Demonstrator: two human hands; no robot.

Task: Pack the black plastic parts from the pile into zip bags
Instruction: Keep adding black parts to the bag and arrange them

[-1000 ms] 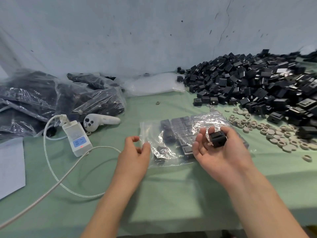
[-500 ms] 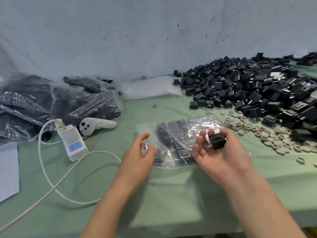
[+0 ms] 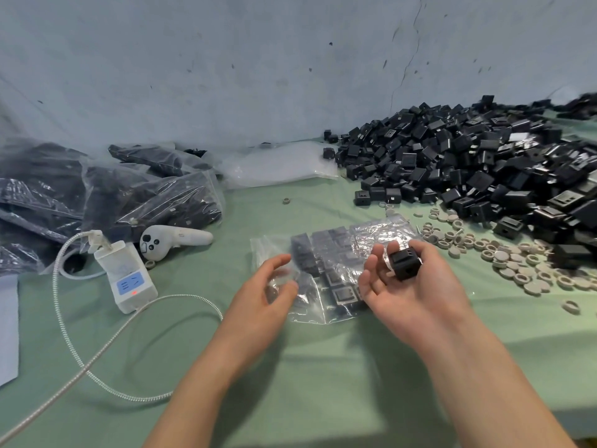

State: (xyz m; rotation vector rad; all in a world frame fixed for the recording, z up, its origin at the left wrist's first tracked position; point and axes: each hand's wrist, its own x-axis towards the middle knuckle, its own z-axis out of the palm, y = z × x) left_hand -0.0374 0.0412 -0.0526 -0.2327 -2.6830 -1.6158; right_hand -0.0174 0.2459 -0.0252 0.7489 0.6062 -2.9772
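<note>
A clear zip bag (image 3: 339,273) lies flat on the green table (image 3: 290,376), partly filled with several black plastic parts in rows. My left hand (image 3: 258,305) is at the bag's left end, with thumb and curled fingers pinching the plastic there; the hand is blurred. My right hand (image 3: 416,292) is palm up just right of the bag and holds one black cube-shaped part (image 3: 403,263) between thumb and fingers. The big pile of black parts (image 3: 478,169) fills the back right of the table.
Filled zip bags (image 3: 106,192) are heaped at the back left, and empty clear bags (image 3: 277,163) lie by the wall. A white power strip (image 3: 126,276) with a braided cable, a white controller (image 3: 174,239) and scattered beige rings (image 3: 510,257) also lie on the table.
My left hand moved right onto the bag's left end and took hold of it. The right hand kept the black part and barely moved.
</note>
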